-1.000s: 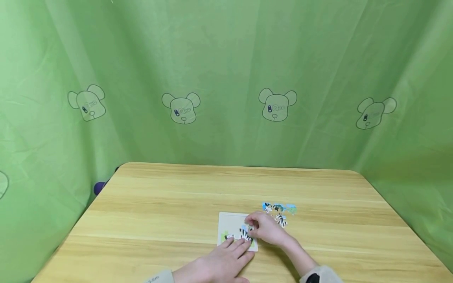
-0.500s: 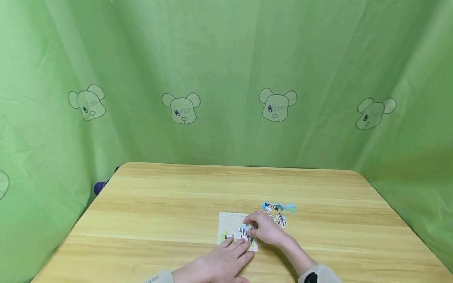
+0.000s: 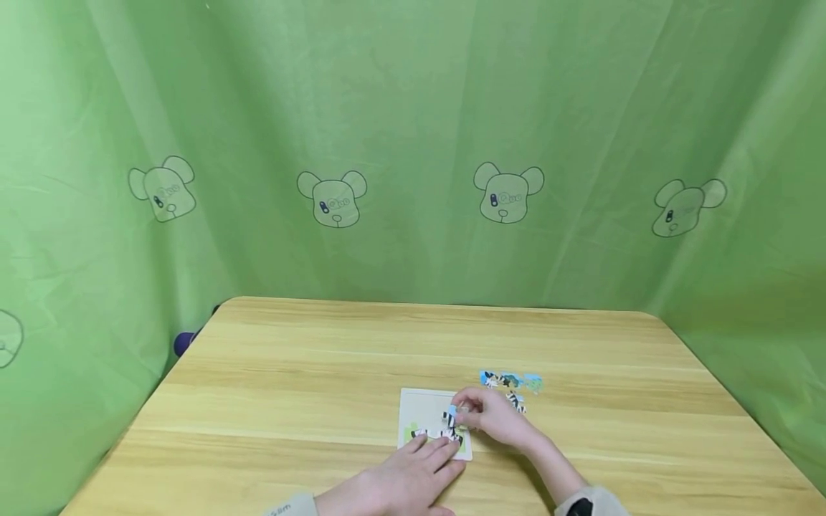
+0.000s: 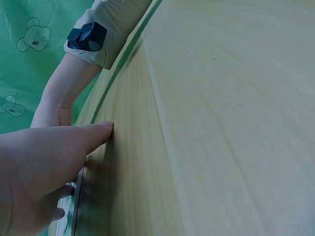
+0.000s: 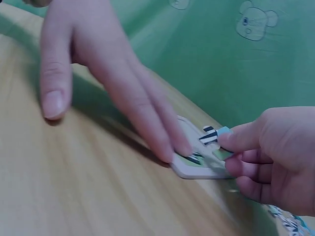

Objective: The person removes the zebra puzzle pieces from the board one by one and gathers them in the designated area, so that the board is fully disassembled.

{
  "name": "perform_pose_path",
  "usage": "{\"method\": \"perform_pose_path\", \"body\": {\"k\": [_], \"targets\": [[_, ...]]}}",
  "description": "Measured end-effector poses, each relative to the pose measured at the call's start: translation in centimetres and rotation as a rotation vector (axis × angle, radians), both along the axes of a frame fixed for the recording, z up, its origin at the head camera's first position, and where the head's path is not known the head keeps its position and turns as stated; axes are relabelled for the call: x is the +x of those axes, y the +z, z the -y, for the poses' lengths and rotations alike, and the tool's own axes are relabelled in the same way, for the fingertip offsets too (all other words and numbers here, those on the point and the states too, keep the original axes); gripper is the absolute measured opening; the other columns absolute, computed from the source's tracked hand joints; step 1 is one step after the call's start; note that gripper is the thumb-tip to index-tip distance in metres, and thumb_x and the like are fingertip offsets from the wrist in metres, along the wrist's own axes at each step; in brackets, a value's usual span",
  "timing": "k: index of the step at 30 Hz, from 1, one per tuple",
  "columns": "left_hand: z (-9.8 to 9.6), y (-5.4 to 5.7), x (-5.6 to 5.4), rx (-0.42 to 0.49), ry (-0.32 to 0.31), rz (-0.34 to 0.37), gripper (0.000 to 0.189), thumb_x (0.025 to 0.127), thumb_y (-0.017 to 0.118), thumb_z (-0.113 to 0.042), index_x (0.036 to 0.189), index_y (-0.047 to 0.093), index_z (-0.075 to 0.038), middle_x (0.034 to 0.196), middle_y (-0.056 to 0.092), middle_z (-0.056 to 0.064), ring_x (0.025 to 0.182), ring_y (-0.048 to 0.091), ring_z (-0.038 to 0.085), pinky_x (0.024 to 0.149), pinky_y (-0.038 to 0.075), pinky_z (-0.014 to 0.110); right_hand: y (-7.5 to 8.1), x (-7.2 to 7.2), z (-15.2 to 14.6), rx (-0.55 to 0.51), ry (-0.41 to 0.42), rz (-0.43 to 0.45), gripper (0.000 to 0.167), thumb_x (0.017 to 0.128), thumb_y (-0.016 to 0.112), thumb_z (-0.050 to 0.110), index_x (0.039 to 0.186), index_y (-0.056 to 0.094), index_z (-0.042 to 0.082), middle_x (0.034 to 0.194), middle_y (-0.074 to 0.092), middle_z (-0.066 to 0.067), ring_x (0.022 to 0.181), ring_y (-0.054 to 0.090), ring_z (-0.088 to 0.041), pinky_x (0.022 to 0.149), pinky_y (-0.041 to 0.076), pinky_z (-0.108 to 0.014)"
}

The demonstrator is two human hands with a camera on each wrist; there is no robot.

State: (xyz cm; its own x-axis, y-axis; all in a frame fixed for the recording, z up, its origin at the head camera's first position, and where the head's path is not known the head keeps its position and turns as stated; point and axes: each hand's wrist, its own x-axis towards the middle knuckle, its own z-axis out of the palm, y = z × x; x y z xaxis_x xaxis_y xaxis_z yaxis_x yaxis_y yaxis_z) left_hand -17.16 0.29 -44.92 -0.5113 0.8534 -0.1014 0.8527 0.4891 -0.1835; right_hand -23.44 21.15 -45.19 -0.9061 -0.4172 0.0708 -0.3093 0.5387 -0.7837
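A square, light-rimmed jigsaw board (image 3: 422, 407) lies on the table, with green and zebra-striped pieces fitted along its near side. My left hand (image 3: 409, 476) rests on the board's near edge, fingers straight and spread over the pieces; its thumb touches the table in the left wrist view. Between thumb and fingers, my right hand (image 3: 493, 417) pinches a striped, blue-cornered jigsaw piece (image 5: 210, 136), tilted over the board's right side. A green patch (image 5: 222, 154) shows just under that piece, by the fingertips. The right fingers hide part of the board's right edge.
Several loose jigsaw pieces (image 3: 512, 380) lie behind the right hand, blue, green and striped. Another striped piece (image 3: 517, 403) lies closer to that hand. The wooden table (image 3: 290, 358) stands before a green curtain (image 3: 413, 107); a purple round thing (image 3: 183, 343) shows beyond its left edge.
My right hand has drawn slightly to the right, and the striped jigsaw piece in its fingers is now raised and tilted off the board. My left hand has stayed in place.
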Motion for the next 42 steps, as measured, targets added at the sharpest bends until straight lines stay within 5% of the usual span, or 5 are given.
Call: {"method": "perform_pose_path", "body": {"k": [17, 28, 42], "targets": [[0.1, 0.0, 0.1, 0.018, 0.010, 0.014, 0.071, 0.090, 0.026, -0.064, 0.146, 0.030, -0.020, 0.151, 0.024, 0.003, 0.137, 0.023, 0.017, 0.109, 0.026, 0.037, 1.1, -0.3, -7.5, -0.180, -0.215, 0.138, 0.035, 0.081, 0.068, 0.010, 0.108, 0.057, -0.010, 0.079, 0.064, -0.011, 0.064, 0.059, -0.019, 0.056, 0.052, -0.026], [0.2, 0.1, 0.2, 0.023, 0.010, 0.030, 0.072, 0.090, 0.025, -0.065, 0.146, 0.029, -0.019, 0.151, 0.024, 0.003, 0.137, 0.023, 0.017, 0.109, 0.025, 0.037, 0.5, -0.3, -11.0, -0.030, -0.384, 0.113, 0.026, 0.086, 0.063, 0.012, 0.105, 0.061, -0.006, 0.074, 0.056, -0.006, 0.064, 0.051, -0.015, 0.053, 0.047, -0.024], [0.2, 0.1, 0.2, 0.034, 0.005, 0.047, 0.072, 0.090, 0.026, -0.064, 0.146, 0.029, -0.019, 0.151, 0.024, 0.004, 0.137, 0.022, 0.018, 0.109, 0.025, 0.038, 0.3, 0.0, -11.5, 0.128, -0.429, 0.079, 0.026, 0.083, 0.066, 0.012, 0.102, 0.064, -0.006, 0.085, 0.063, -0.007, 0.068, 0.052, -0.017, 0.055, 0.046, -0.026]]}}
